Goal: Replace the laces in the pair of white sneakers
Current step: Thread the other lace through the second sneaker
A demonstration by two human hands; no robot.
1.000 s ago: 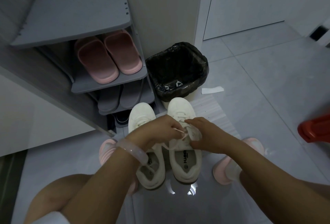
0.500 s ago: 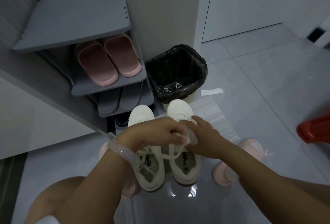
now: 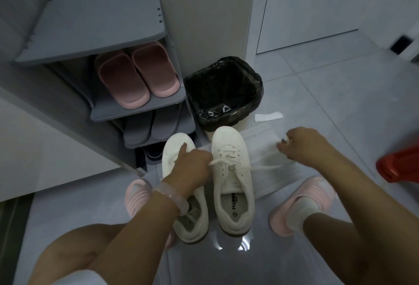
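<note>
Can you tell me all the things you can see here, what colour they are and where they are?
white sneakers: 2, white, side by side on the floor in the middle
lace: 1 stretched out, white, from the right sneaker toward the right hand
pink slippers: 2, pink, on the rack's middle shelf
grey slippers: 2, grey, on the shelf below
shoe rack: 1, grey, upper left
bin: 1, black bag liner, beside the rack
paper scrap: 1, white, on the floor right of the bin
mat: 1, pale, under the right sneaker
red object: 1, red, right edge, cut off
left hand: on the left sneaker, pinching a lace
right hand: out to the right, gripping the lace end
</note>
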